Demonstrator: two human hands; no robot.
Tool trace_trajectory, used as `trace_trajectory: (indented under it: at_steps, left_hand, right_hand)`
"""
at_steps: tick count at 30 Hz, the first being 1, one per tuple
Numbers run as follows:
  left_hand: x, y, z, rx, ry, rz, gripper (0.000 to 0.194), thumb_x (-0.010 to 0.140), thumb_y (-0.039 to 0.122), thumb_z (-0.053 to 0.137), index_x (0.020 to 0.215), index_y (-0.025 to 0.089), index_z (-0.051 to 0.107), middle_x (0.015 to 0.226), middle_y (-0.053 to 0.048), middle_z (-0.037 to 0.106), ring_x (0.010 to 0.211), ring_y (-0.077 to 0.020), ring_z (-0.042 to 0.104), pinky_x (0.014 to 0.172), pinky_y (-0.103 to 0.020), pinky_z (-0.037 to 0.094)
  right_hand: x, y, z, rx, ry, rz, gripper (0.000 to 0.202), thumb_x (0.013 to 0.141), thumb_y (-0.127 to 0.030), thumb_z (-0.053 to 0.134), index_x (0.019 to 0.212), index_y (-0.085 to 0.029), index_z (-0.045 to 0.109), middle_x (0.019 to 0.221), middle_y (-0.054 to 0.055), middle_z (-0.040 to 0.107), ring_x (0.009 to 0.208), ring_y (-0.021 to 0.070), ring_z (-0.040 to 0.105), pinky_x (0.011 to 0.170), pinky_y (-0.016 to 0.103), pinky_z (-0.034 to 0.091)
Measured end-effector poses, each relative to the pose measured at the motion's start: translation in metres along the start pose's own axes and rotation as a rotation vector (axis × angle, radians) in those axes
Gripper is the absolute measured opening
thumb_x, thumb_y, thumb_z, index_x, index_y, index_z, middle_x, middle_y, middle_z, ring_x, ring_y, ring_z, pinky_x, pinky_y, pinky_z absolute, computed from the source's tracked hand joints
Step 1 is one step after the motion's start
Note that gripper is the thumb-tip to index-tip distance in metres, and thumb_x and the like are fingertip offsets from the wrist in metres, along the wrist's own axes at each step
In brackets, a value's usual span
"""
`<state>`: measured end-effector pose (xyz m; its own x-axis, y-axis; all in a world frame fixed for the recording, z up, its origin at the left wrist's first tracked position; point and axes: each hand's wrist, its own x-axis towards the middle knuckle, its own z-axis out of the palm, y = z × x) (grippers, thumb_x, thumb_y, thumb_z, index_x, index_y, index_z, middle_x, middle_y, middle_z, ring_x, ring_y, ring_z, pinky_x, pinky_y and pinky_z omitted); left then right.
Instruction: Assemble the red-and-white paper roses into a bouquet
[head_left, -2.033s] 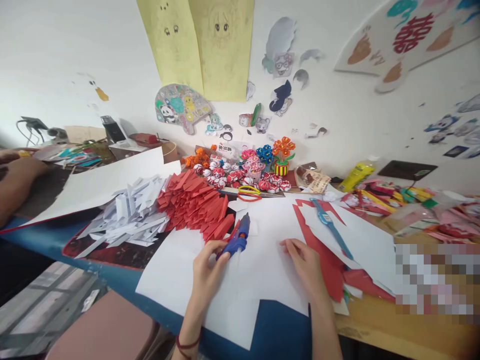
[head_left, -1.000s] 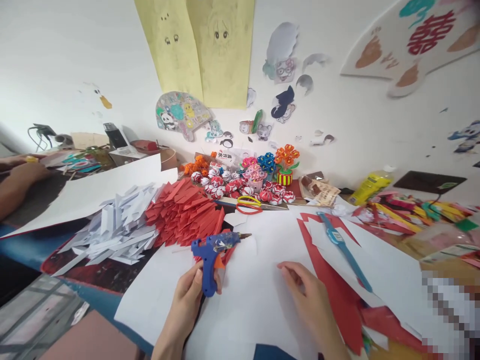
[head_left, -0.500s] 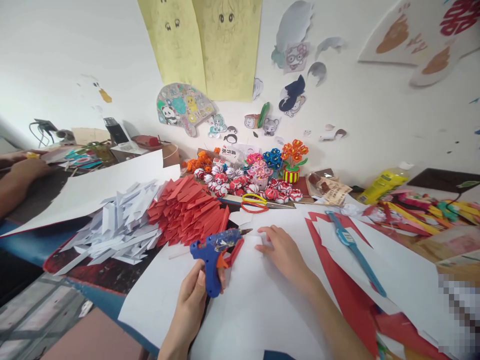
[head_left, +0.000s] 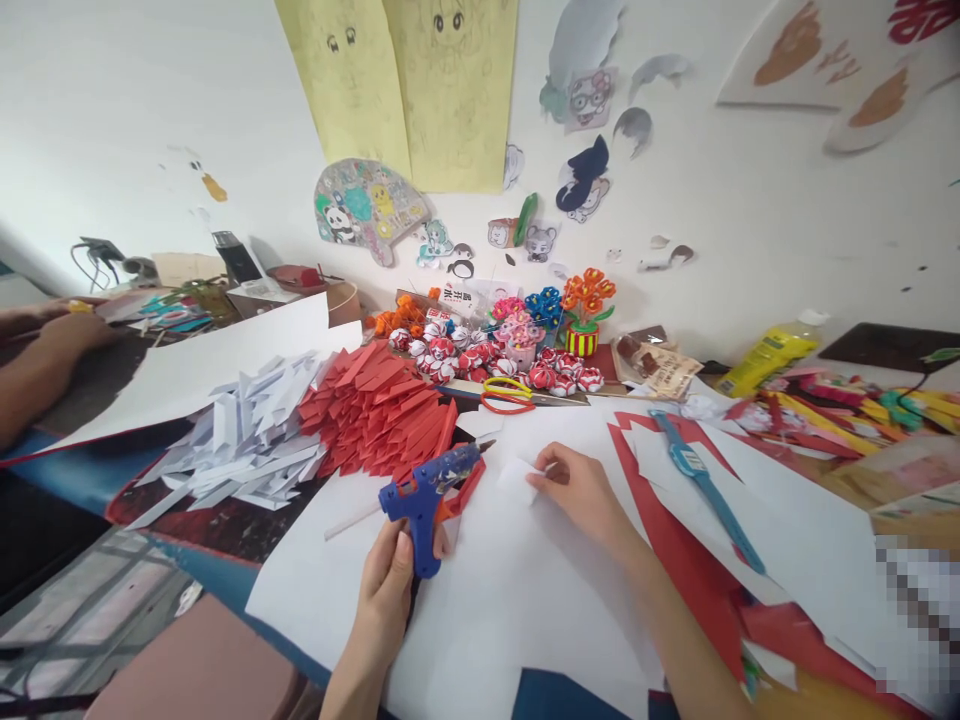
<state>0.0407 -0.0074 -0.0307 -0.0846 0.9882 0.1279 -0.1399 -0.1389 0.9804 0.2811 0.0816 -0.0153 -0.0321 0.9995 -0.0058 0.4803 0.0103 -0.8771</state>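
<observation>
My left hand [head_left: 386,585] is wrapped round the handle of a blue hot glue gun [head_left: 424,508], whose nozzle points up and to the right. A pale glue stick [head_left: 351,523] shows behind the gun's rear end. Beside the orange trigger a red folded paper strip [head_left: 472,482] is visible; whether my left fingers touch it I cannot tell. Between the thumb and fingertips of my right hand [head_left: 577,492] is a small white paper piece [head_left: 517,482], just right of the nozzle. Both hands are over a large white paper sheet [head_left: 480,620].
Piles of white strips [head_left: 251,430] and red strips [head_left: 375,410] lie to the left. Scissors [head_left: 506,394], paper flowers [head_left: 517,340] and a yellow bottle [head_left: 772,355] stand or lie behind. A blue watch [head_left: 705,485] rests at right. Another person's hand [head_left: 82,330] is at far left.
My right fingers have closed on the small white paper piece and moved slightly right with it. The glue gun stays in my left hand, nearly in place.
</observation>
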Motion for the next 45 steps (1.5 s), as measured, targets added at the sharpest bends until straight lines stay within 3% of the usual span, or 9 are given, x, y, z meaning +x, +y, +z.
trace_trajectory:
  at_steps: [4, 7, 12, 18, 22, 28, 37, 45]
  left_hand:
    - [-0.011, -0.007, 0.003, 0.160, 0.052, 0.099, 0.038, 0.095, 0.053, 0.042, 0.105, 0.019, 0.056, 0.087, -0.006, 0.059, 0.081, -0.0212, 0.055, 0.076, -0.032, 0.043]
    - [-0.017, -0.009, 0.003, 0.329, 0.050, 0.193, 0.035, 0.095, 0.050, 0.045, 0.115, 0.022, 0.055, 0.099, -0.008, 0.061, 0.086, -0.0218, 0.057, 0.077, -0.032, 0.045]
    - [-0.012, -0.010, 0.002, 0.549, -0.256, 0.532, 0.030, 0.100, 0.030, 0.034, 0.128, 0.025, 0.046, 0.097, -0.008, 0.061, 0.083, -0.0225, 0.057, 0.075, -0.037, 0.045]
    - [-0.008, -0.013, 0.000, 0.898, -0.274, 0.676, 0.038, 0.096, 0.015, 0.038, 0.132, 0.023, 0.043, 0.112, -0.010, 0.063, 0.094, -0.0243, 0.056, 0.084, -0.040, 0.038]
    - [-0.005, -0.011, 0.000, 0.925, -0.297, 0.757, 0.042, 0.093, 0.010, 0.039, 0.134, 0.020, 0.042, 0.112, -0.012, 0.061, 0.097, -0.0244, 0.055, 0.087, -0.042, 0.037]
    - [-0.001, -0.011, 0.001, 0.984, -0.346, 0.738, 0.047, 0.088, 0.001, 0.040, 0.131, 0.018, 0.044, 0.109, -0.012, 0.061, 0.090, -0.0226, 0.053, 0.077, -0.037, 0.037]
    - [0.005, -0.006, 0.008, 0.927, -0.429, 0.683, 0.043, 0.085, -0.001, 0.040, 0.124, 0.017, 0.044, 0.104, -0.010, 0.063, 0.083, -0.0216, 0.052, 0.071, -0.034, 0.035]
    - [0.007, -0.003, 0.013, 1.007, -0.452, 0.665, 0.038, 0.085, -0.001, 0.039, 0.119, 0.015, 0.045, 0.099, -0.009, 0.063, 0.080, -0.0211, 0.050, 0.068, -0.033, 0.035]
  right_hand:
    - [-0.003, -0.005, -0.004, 0.351, 0.057, 0.042, 0.042, 0.067, -0.038, 0.076, 0.101, -0.021, 0.060, 0.073, -0.001, 0.064, 0.060, 0.0155, 0.061, 0.058, 0.028, 0.047]
    - [-0.005, -0.009, -0.004, 0.476, 0.032, 0.051, 0.057, 0.065, -0.038, 0.079, 0.116, -0.021, 0.062, 0.074, -0.001, 0.065, 0.065, 0.0150, 0.061, 0.062, 0.027, 0.048]
    - [-0.011, -0.015, -0.001, 0.617, -0.027, 0.119, 0.038, 0.063, -0.040, 0.084, 0.091, -0.017, 0.073, 0.084, 0.004, 0.070, 0.071, 0.0153, 0.062, 0.069, 0.029, 0.051]
    - [-0.016, -0.023, -0.003, 0.780, -0.073, 0.186, 0.034, 0.062, -0.041, 0.085, 0.083, -0.016, 0.075, 0.082, 0.005, 0.073, 0.073, 0.0157, 0.063, 0.072, 0.030, 0.053]
    - [-0.017, -0.026, -0.005, 0.876, -0.134, 0.236, 0.028, 0.064, -0.040, 0.084, 0.076, -0.017, 0.074, 0.076, 0.004, 0.071, 0.070, 0.0150, 0.064, 0.070, 0.028, 0.053]
    - [-0.020, -0.026, -0.007, 0.955, -0.246, 0.205, 0.021, 0.075, -0.039, 0.077, 0.079, -0.020, 0.074, 0.080, 0.003, 0.071, 0.073, 0.0148, 0.064, 0.069, 0.026, 0.053]
    - [-0.018, -0.031, -0.007, 0.979, -0.173, 0.241, 0.026, 0.067, -0.042, 0.083, 0.074, -0.018, 0.075, 0.074, 0.003, 0.069, 0.067, 0.0137, 0.061, 0.066, 0.026, 0.051]
    - [-0.017, -0.028, -0.007, 0.909, -0.060, 0.242, 0.028, 0.062, -0.043, 0.085, 0.070, -0.018, 0.075, 0.069, 0.002, 0.067, 0.065, 0.0114, 0.058, 0.061, 0.022, 0.045]
